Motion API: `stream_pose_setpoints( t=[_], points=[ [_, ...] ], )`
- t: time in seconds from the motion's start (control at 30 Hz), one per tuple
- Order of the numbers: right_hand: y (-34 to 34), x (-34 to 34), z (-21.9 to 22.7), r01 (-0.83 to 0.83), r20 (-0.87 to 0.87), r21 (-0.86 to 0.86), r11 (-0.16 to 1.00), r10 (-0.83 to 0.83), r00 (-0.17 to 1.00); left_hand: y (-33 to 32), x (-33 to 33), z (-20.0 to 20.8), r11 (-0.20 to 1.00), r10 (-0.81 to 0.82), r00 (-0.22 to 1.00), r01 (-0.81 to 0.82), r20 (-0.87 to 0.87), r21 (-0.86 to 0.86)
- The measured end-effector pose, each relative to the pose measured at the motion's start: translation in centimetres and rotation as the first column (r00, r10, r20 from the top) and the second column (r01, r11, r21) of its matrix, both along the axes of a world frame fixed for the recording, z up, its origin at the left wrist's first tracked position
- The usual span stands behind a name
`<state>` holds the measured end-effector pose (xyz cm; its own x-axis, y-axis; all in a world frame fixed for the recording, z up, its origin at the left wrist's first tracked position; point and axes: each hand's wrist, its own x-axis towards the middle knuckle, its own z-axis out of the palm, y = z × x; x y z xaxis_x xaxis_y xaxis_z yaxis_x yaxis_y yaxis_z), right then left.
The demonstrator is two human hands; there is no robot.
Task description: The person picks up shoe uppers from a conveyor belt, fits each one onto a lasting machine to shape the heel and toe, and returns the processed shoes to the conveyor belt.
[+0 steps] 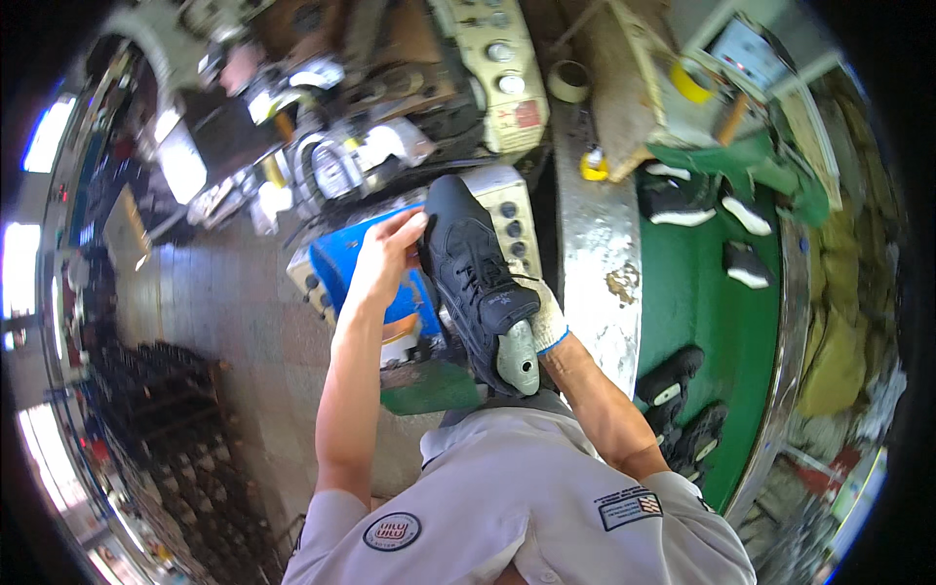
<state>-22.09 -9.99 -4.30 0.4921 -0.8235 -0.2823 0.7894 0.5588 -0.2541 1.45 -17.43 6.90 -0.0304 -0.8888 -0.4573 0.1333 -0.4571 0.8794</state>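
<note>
A black lace-up shoe upper (458, 249) is stretched over a grey-green shoe last (517, 363), its toe pointing away from me and the heel end near my waist. My bare left hand (392, 246) pinches the left edge of the upper near the toe, fingertips closed against it. On the other side, my right hand (542, 310) in a white knit glove with a blue cuff grips the shoe around the ankle; most of its fingers are hidden behind the shoe.
Ahead stands a machine with a cream control panel (502, 78) and metal parts (331, 166). A blue machine part (341, 258) lies below it. At right, several black shoes (678, 200) rest on a green conveyor (731, 331), beside a worn metal ledge (600, 273). Racks (175, 409) stand left.
</note>
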Motion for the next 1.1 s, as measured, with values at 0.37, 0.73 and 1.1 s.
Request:
stream_pose_setpoints(
  t=[0.37, 0.73, 1.1],
  points=[
    [-4.7, 13.1, 5.2, -0.078, -0.309, -0.018, 0.997, 0.068, 0.949, -0.7, 13.4, -0.2, 0.965, 0.248, 0.939, -0.218, 0.236, -0.147],
    [-9.4, 19.7, 5.9, 0.037, -0.233, -0.129, 0.991, -0.067, 0.970, -1.9, 15.9, -1.3, 0.802, 0.540, 0.839, -0.485, 0.074, -0.349],
    [-10.6, 21.6, 4.7, 0.176, -0.389, -0.131, 0.976, -0.214, 0.896, 0.9, 11.3, -5.2, 0.828, 0.553, 0.758, -0.545, -0.345, 0.131]
  ],
)
